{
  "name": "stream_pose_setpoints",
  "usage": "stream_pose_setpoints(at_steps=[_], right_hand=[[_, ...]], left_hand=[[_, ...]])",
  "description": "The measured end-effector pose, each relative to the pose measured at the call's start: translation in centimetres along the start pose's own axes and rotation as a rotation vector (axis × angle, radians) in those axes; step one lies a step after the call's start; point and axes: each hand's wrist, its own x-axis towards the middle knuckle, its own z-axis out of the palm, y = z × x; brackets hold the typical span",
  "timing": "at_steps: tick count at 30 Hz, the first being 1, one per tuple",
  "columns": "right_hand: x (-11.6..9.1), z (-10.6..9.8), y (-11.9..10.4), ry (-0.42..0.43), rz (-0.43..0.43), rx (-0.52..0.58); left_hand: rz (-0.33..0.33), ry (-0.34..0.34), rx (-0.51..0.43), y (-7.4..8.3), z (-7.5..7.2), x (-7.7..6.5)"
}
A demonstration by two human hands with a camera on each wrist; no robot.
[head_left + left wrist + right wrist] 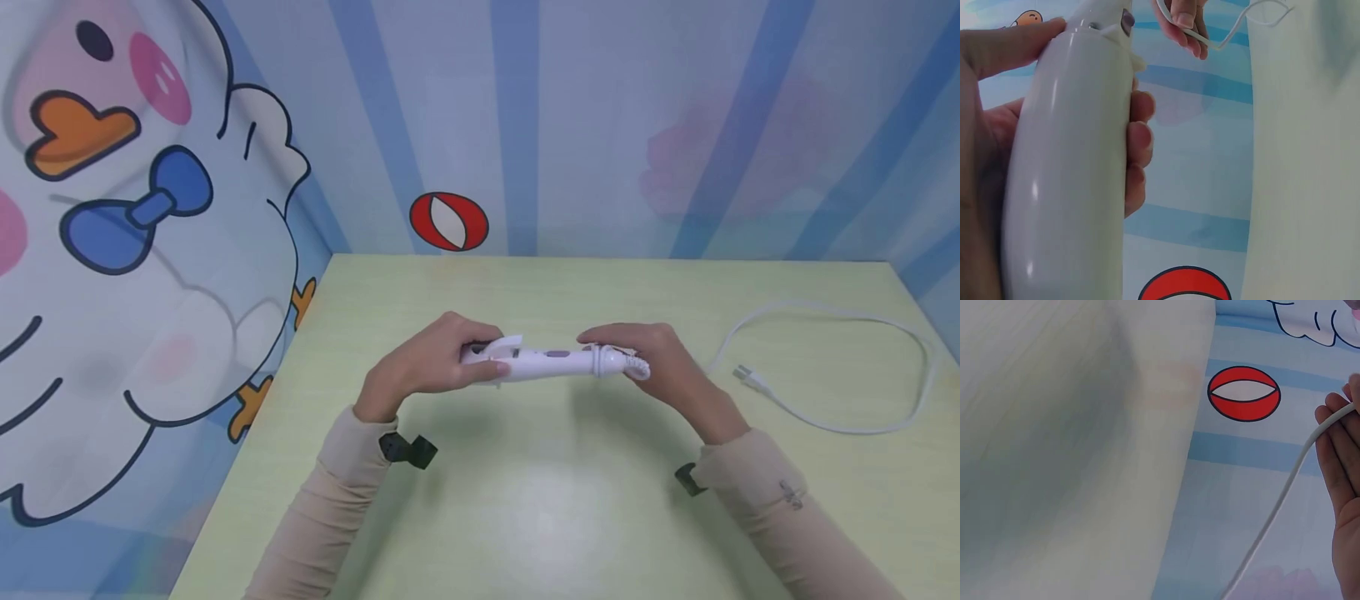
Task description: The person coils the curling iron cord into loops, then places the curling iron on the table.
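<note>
A white curling iron (555, 363) is held level above the table in the head view, its lever on the left and its cord end on the right. My left hand (442, 354) grips its left part, thumb and fingers round the smooth white body (1069, 162) in the left wrist view. Beside the cord end is my right hand (656, 354). The white cord (1291, 475) crosses its fairly straight fingers in the right wrist view. The left wrist view shows the right thumb (1183, 12) pressing the cord against those fingers.
On the pale table (510, 533), the rest of the cord (840, 431) loops at the right, with its plug (750, 377) lying inside the bend. A striped blue wall (600, 125) stands behind; a cartoon-bird panel (217, 250) borders the left side.
</note>
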Motion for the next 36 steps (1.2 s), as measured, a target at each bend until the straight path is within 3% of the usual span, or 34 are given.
stream_pose_setpoints(at_steps=[8, 13, 18, 29, 36], right_hand=[[2.4, -1.3, 0.4, -0.104, -0.099, -0.084], [3.5, -2.2, 0.6, -0.16, -0.079, -0.146], [4.2, -3.1, 0.4, -0.2, -0.049, -0.221], [5.3, -4.4, -1.3, -0.169, -0.034, -0.358], [5.0, -3.3, -2.3, -0.165, 0.097, -0.442]], left_hand=[[-0.027, -0.06, 0.064, 1.3, -0.4, -0.3], [-0.068, -0.098, 0.067, 1.7, -0.4, -0.6], [-0.072, -0.118, 0.129, 1.8, 0.0, -0.4], [-0.206, -0.067, 0.389, 2.1, 1.8, 1.0], [-0.313, 0.035, 0.495, 1.0, 3.0, 1.8]])
